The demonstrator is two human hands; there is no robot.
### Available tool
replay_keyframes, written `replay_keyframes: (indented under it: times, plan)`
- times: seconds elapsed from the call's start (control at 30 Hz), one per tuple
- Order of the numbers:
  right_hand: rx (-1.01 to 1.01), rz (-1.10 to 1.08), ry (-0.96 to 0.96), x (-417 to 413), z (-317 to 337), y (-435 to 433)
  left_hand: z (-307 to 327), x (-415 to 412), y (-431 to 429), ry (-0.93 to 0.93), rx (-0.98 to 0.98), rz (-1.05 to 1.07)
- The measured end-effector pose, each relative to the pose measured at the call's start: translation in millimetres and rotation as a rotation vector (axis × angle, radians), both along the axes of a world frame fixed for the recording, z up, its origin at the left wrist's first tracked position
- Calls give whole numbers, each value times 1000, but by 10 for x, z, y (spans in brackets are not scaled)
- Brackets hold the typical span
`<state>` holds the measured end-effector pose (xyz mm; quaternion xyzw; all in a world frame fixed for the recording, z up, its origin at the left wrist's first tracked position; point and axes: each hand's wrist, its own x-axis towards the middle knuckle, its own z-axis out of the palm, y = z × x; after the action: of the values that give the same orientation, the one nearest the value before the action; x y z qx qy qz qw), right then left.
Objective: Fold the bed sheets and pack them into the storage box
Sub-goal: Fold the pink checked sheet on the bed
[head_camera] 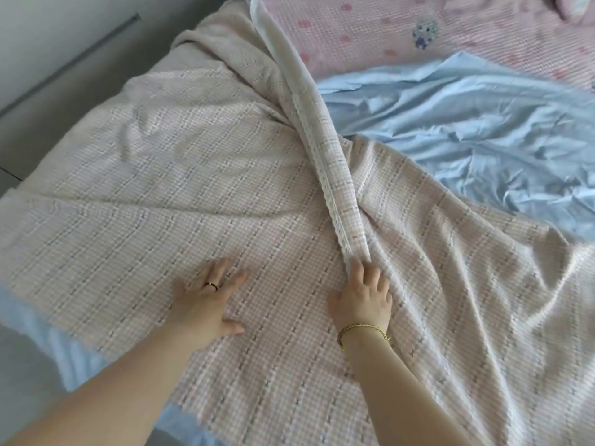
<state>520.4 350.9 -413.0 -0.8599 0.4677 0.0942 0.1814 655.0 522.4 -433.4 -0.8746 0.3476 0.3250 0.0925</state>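
Two hands work at the near part of the checked sheet [161, 188], which lies spread out with blue fabric showing from under its near left edge. The left hand [206, 300], wearing a ring [211, 285], lies flat on the sheet with fingers straight and spread, pressing it down. Just to the right, the right hand [360, 294], with a gold bracelet [363, 328] at the wrist, curls its fingers round the near end of a ridge [331, 175] of the same sheet. This gathered fold rises off the flat part and runs away across the sheet's middle to its far edge.

The cloth looks soft, light and limp. It sags and creases around the ridge, so it will probably hold no shape and will drag along whatever part is not weighted. Its woven texture should give a sure grip. A hem or a corner looks like the best place to take it, with the flat palm anchoring the rest while the fold is laid over.

Beyond the checked sheet's right edge lies a crumpled blue sheet [467, 130], smoother and likely more slippery. Past its far edge is a pink dotted cover [370, 30]. No storage box is in view.
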Motion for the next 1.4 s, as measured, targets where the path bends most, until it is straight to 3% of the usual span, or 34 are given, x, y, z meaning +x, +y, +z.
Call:
replay_keyframes:
  times: [0.33,0.5,0.57,0.63,0.77,0.83,1.0,1.13,1.27,1.4]
  plan:
    - [-41,-164,22,562,-74,-455,-33,183,-41,132,59,-77]
    - [163,-465,-400,625,66,-286,34,431,112,254,-31,-210]
    - [215,-501,-459,672,140,-172,85,572,217,327,-86,-242]
    - [229,-472,-469,722,225,-26,122,722,281,452,-216,-109]
    - [301,-259,-423,844,398,443,310,1086,253,826,-635,683]
    - [319,-87,-331,855,440,714,381,1248,186,915,-742,937]
    - [362,138,-171,814,404,1142,510,1461,-203,976,-832,941]
    - [414,166,-138,737,346,1371,425,1477,-550,851,-776,966]
    - [286,99,-172,718,287,1380,383,1626,-690,863,-894,1239]
    - [102,92,-319,717,368,1427,563,1792,-98,773,-1159,1211]
